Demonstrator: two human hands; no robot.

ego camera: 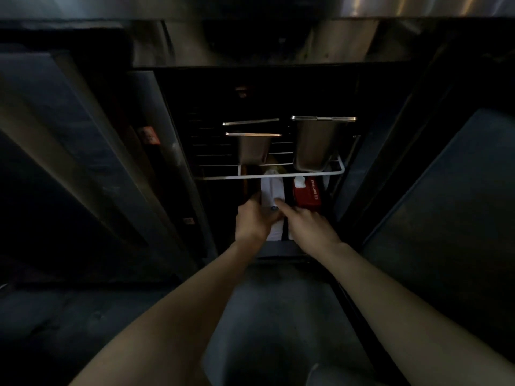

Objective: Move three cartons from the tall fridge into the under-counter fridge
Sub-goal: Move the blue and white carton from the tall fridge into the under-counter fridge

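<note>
A white carton (271, 190) stands on the bottom level of the open under-counter fridge, under the white wire shelf (274, 176). My left hand (255, 220) grips its left side low down. My right hand (308, 225) touches the carton's front with an extended finger. To its right lies a red carton (308, 195) with a white cap. More white packaging (276, 232) shows between my wrists, partly hidden.
Two steel pans (320, 143) (254, 148) stand on the wire shelf above the cartons. The fridge's doors (69, 140) (446, 204) hang open at left and right. The steel counter edge (278, 6) runs along the top. The interior is dark.
</note>
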